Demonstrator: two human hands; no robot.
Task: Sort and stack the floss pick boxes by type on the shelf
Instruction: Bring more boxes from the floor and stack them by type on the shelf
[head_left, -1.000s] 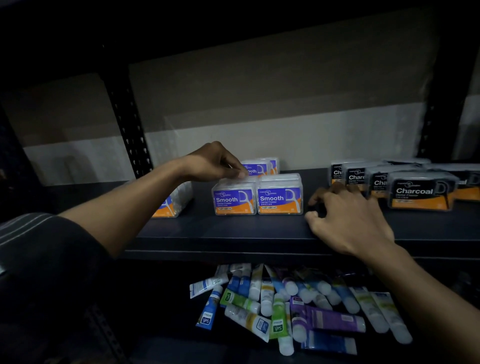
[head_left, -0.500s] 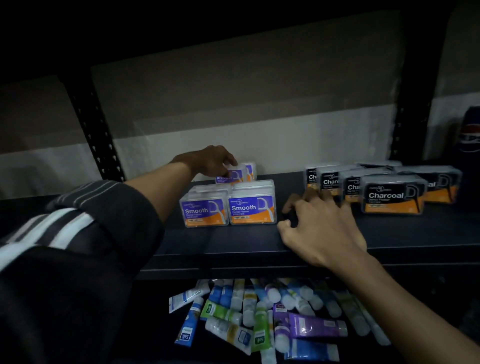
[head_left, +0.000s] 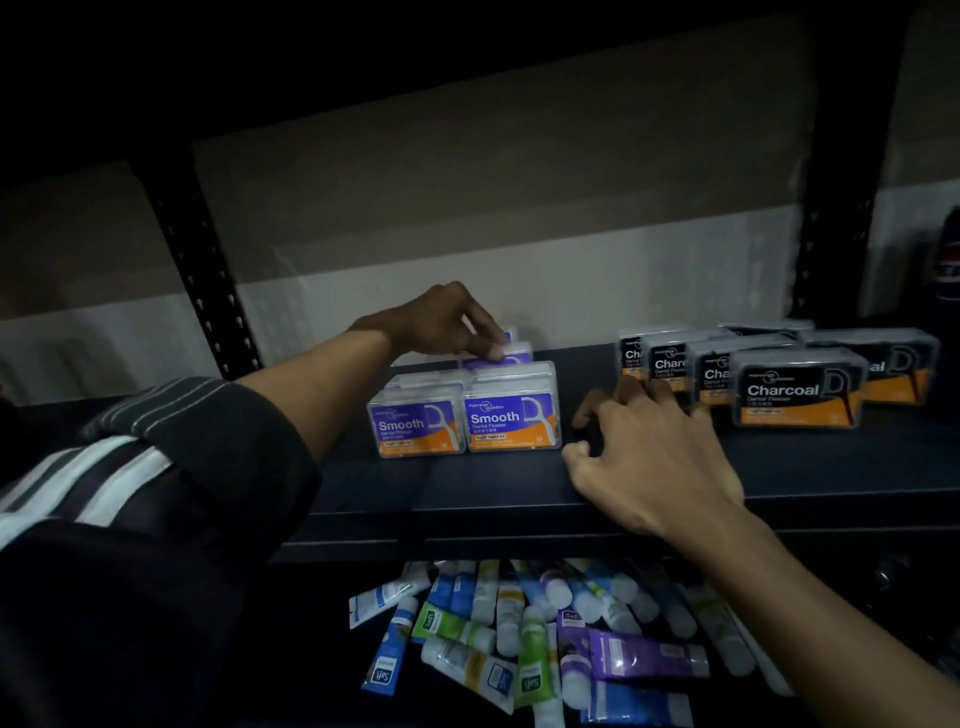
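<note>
Dim, underexposed view, light catching only the wall behind, upper corners black, edges bowed by the wide lens, slight softness throughout.

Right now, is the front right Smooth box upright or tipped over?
Upright: the front right Smooth box stands on its base on the shelf, its label facing forward and its text reading level.

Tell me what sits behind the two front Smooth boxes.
More Smooth boxes stand behind them, and the left hand grips the rearmost box. The front boxes hide how many there are.
</note>
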